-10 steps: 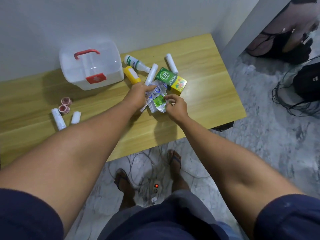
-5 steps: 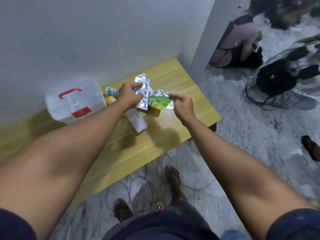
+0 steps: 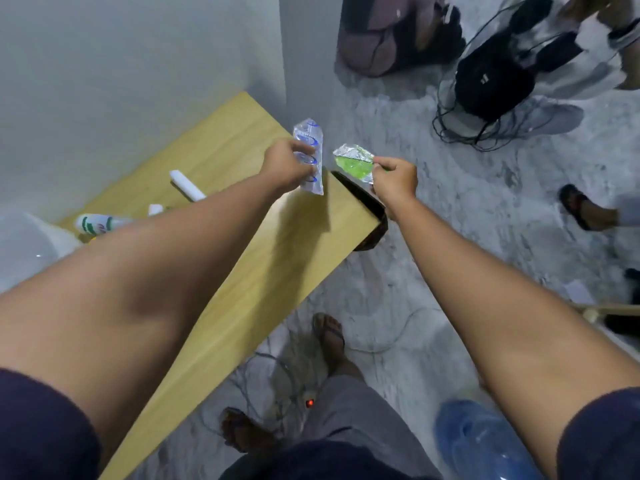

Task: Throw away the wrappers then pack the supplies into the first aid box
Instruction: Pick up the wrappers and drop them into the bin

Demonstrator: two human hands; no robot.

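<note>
My left hand (image 3: pixel 285 164) grips a clear wrapper with blue print (image 3: pixel 309 155), held upright over the right end of the wooden table (image 3: pixel 277 258). My right hand (image 3: pixel 394 178) pinches a crumpled clear and green wrapper (image 3: pixel 353 162) past the table's edge, above a dark bin (image 3: pixel 367 209) that sits on the floor against the table's end. The white first aid box (image 3: pixel 24 247) shows only partly at the far left. A white bottle with green print (image 3: pixel 98 224) and a white roll (image 3: pixel 187 186) lie on the table behind my left forearm.
A wall runs along the table's far side. Cables and a power strip with a red light (image 3: pixel 309 403) lie on the marble floor by my feet. A black bag (image 3: pixel 491 81) and another person's foot in a sandal (image 3: pixel 585 211) are to the right.
Both hands have lifted the wrappers off the table and carried them to the right, past the table's end. My view has swung right, so the box is mostly out of frame.
</note>
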